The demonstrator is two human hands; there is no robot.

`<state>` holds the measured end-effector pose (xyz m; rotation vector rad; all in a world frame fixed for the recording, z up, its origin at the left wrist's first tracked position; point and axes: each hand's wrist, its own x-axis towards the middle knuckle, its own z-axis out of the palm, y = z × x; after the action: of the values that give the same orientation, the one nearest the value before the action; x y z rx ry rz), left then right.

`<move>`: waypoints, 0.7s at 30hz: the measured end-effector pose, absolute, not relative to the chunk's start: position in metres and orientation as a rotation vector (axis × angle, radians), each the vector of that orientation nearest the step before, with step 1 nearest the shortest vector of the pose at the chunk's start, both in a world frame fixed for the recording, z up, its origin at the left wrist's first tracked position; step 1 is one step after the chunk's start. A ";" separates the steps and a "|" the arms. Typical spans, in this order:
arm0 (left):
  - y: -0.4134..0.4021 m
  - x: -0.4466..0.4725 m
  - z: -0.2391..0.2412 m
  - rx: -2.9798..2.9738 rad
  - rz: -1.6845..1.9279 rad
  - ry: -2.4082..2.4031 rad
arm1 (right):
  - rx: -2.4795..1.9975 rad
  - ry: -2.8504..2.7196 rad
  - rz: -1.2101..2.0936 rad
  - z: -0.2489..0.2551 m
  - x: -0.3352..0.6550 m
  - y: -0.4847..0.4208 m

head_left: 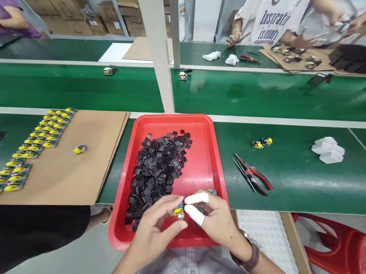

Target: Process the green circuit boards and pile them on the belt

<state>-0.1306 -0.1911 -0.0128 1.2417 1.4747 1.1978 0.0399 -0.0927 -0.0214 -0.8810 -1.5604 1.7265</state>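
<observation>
My left hand point(156, 223) is closed, with a small circuit board point(178, 211) bearing a yellow part between its thumb and fingers. White covers wrap the thumb and forefinger of my right hand point(216, 216), whose tips pinch together at the board's right edge. What sits between those tips is too small to make out. Both hands are over the front of a red tray point(205, 155). Flat black pieces point(159, 164) form a heap along the tray's left side. Partly hidden behind my right hand is another green board point(211, 192).
Cardboard point(83, 176) at left carries rows of yellow-topped boards point(42, 133) and one loose board point(79, 149). Right of the tray lie pliers point(255, 175), tweezers point(243, 173), two boards point(262, 143) and white plastic pieces point(328, 150). A post point(159, 47) rises behind the tray. Co-workers stand beyond the green belt point(236, 95).
</observation>
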 end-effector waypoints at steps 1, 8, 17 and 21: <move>-0.192 -0.131 -0.012 1.333 1.161 1.505 | -0.858 -1.483 1.830 -0.024 0.040 -0.092; -0.193 -0.121 -0.001 1.731 1.139 1.539 | -0.793 -1.183 2.245 -0.027 0.050 -0.084; -0.190 -0.120 -0.006 1.813 1.230 1.583 | -0.871 -1.002 2.247 -0.033 0.041 -0.088; -0.195 -0.120 -0.008 1.845 1.246 1.637 | -0.878 -1.049 2.263 -0.030 0.046 -0.090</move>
<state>-0.1197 -0.1950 -0.0078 1.8451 1.6366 1.2463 0.0458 -0.0897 -0.0296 -0.8777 -1.0488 2.2631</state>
